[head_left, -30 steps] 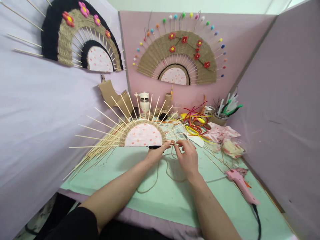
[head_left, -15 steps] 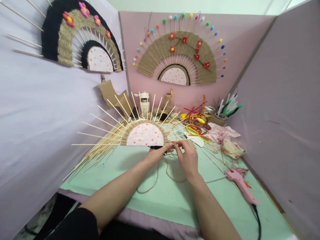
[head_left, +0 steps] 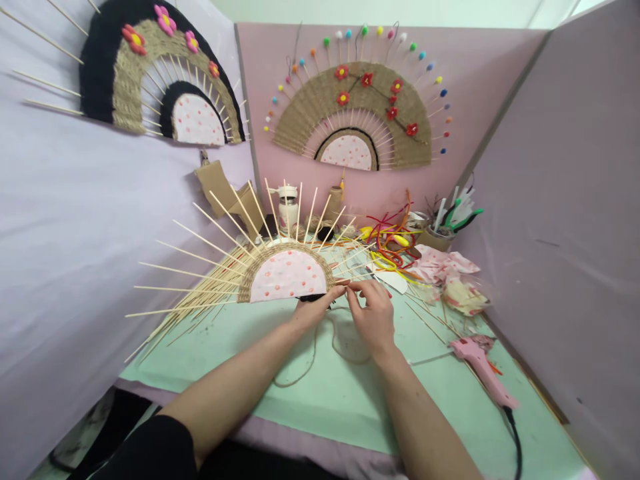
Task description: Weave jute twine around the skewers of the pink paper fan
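A half-round woven fan (head_left: 289, 275) is held above the table, its centre white with pink dots, a band of twine round it and thin wooden sticks fanning outward. My left hand (head_left: 316, 307) grips its lower right corner, thumb on the front and fingers hidden behind. My right hand (head_left: 373, 313) is closed in a pinch at the same corner, close to the left thumb, on what looks like the twine. A loop of twine (head_left: 313, 367) hangs from there onto the green table cover. Black material shows under the fan's straight edge.
Loose wooden sticks (head_left: 195, 300) lie in a pile at the left. A pink glue gun (head_left: 483, 367) rests at the right. Behind are pipe cleaners (head_left: 387, 250), dotted cloth (head_left: 440, 263), a tool pot (head_left: 436, 238) and a white bottle (head_left: 288, 210). Finished fans (head_left: 363, 87) hang on the walls.
The fan has tilted, its left side dropping and its sticks swinging down on that side. Both hands stay at the right corner, nearly unmoved.
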The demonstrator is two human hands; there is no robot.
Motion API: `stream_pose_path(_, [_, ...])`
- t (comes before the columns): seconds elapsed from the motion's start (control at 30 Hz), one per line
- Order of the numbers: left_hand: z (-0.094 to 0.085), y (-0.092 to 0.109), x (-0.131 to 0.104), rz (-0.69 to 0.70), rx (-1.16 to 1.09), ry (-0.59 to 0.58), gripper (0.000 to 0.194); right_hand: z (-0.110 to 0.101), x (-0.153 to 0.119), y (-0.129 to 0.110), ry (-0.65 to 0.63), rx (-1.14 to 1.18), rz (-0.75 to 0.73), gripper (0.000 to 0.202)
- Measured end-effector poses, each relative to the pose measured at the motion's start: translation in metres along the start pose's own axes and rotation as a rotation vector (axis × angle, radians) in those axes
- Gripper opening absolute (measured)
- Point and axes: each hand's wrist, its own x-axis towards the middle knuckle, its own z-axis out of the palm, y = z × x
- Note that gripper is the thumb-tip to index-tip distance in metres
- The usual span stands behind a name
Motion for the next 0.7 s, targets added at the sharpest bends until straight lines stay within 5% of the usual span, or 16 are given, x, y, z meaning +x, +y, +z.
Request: stream_pose_path(0.7, [0.0004, -0.0017, 0.0009, -0.004, -0.111, -0.012, 0.037, 0.0023, 0.0002, -0.0025, 0.033, 0.117, 0.162, 0.009])
